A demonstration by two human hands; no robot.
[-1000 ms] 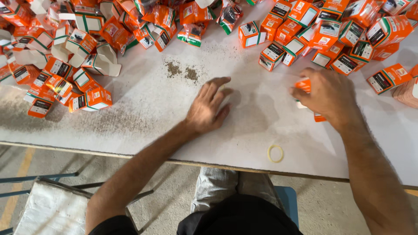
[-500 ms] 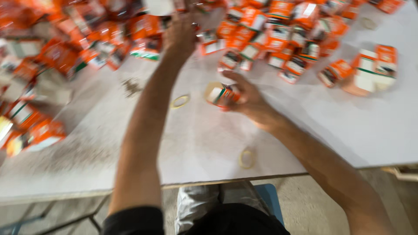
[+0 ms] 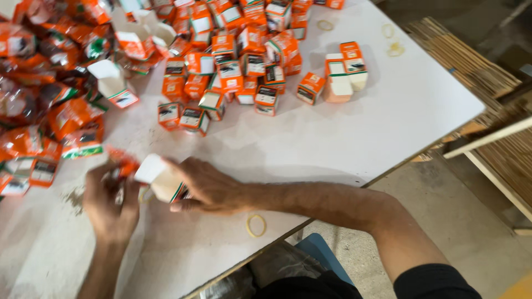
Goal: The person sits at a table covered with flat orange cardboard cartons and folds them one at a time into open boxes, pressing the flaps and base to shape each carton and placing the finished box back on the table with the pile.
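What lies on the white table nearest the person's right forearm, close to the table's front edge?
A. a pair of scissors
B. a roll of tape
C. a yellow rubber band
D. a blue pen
C: a thin yellow rubber band lies flat on the white table just below the right forearm, while the right hand holds a small orange-and-white cardboard box.

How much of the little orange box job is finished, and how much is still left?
Done, it seems: a small stack of closed boxes stands apart near the table's far edge. In hand: the right hand and left hand hold a few small boxes together; a rubber band lies close by. Left: a big loose pile of orange boxes covers the far side, so most probably remains.
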